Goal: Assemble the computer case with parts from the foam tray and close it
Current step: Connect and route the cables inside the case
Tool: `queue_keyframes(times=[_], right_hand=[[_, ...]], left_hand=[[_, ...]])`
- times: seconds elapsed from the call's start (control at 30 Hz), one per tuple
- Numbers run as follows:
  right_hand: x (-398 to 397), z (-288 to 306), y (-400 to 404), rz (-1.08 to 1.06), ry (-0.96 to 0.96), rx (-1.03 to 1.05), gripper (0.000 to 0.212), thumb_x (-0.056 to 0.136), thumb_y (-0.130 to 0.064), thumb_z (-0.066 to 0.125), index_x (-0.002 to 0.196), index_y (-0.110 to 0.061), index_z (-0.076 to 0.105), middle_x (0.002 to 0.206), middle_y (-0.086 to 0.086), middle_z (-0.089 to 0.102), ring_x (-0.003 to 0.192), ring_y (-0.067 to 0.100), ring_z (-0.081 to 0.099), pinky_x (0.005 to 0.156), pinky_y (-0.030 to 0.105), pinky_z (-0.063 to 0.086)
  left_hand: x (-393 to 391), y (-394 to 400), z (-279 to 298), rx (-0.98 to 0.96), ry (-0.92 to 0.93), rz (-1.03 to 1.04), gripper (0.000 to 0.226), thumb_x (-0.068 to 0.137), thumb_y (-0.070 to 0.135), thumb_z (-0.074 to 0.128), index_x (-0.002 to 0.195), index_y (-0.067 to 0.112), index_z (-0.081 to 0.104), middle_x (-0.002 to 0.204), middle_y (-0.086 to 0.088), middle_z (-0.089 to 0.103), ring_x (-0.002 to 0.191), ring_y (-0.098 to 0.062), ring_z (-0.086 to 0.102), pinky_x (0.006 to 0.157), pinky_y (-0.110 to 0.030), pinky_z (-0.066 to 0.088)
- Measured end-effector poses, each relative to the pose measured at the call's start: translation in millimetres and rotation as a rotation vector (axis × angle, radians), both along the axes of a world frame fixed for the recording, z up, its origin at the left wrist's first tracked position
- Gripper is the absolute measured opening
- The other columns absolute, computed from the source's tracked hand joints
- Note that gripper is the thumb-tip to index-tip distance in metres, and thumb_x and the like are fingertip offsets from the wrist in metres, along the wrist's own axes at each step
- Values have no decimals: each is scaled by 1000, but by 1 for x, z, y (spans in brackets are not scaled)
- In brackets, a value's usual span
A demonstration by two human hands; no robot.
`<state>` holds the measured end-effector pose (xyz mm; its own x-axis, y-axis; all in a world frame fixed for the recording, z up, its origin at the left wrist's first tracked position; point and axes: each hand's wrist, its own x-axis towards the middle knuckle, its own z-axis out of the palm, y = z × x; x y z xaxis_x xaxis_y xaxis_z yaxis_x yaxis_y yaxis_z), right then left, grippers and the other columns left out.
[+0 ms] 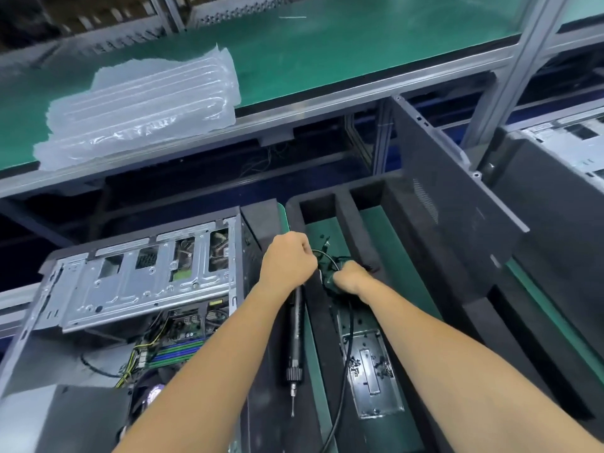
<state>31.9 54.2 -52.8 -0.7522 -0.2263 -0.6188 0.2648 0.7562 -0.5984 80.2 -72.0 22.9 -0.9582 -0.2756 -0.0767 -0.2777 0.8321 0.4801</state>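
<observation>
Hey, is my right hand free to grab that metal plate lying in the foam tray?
Probably not yet. The right hand is gripping a dark part with cables, so it's occupied. The metal plate lies uncovered under that forearm, with only a black cable running along its edge.

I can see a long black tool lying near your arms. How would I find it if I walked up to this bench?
Start at the open computer case on the left, then look right to the black foam tray. The electric screwdriver lies along the tray's left edge, below the left hand. Unlike the thin cable beside it, it is thick, with a ribbed collar and metal bit.
</observation>
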Motion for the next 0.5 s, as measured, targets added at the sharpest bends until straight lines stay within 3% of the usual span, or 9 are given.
queue_keyframes(times=[0.1, 0.23, 0.37, 0.47, 0.5], right_hand=[[-6, 12, -5, -75, 156, 35, 23, 89, -12, 53, 69, -10, 43, 72, 5, 49, 64, 24, 49, 55, 29, 36], [-15, 53, -11, -146, 413, 69, 17, 90, -11, 57, 75, -6, 50, 78, 8, 54, 79, 30, 58, 63, 32, 44], [-12, 95, -6, -223, 545, -215, 20, 91, -2, 47, 83, 5, 65, 89, 13, 66, 79, 26, 61, 63, 31, 51], [-2, 130, 0, -310, 660, -455, 24, 92, -3, 47, 91, -4, 70, 83, -3, 63, 70, 3, 55, 54, 8, 40], [0, 142, 1, -310, 700, -502, 23, 92, -4, 47, 88, -8, 70, 78, -7, 61, 64, -2, 53, 52, 7, 38]], left_hand=[[0, 2, 0, -14, 12, -8, 22, 78, 7, 46, 60, 18, 51, 68, -2, 59, 70, -23, 54, 59, -27, 41], [1, 7, 4, 22, 27, -11, 18, 82, 7, 47, 72, 13, 61, 74, -3, 62, 71, -25, 57, 62, -31, 49], [4, 8, 8, 121, 52, -25, 13, 83, 9, 50, 84, 18, 59, 84, 0, 63, 77, -21, 57, 68, -31, 49], [10, 14, 13, 244, 99, -91, 7, 89, 17, 52, 94, 22, 56, 80, 7, 60, 70, -7, 55, 62, -21, 44], [12, 17, 15, 284, 109, -102, 7, 91, 19, 50, 95, 22, 55, 80, 7, 60, 68, -5, 54, 59, -18, 41]])
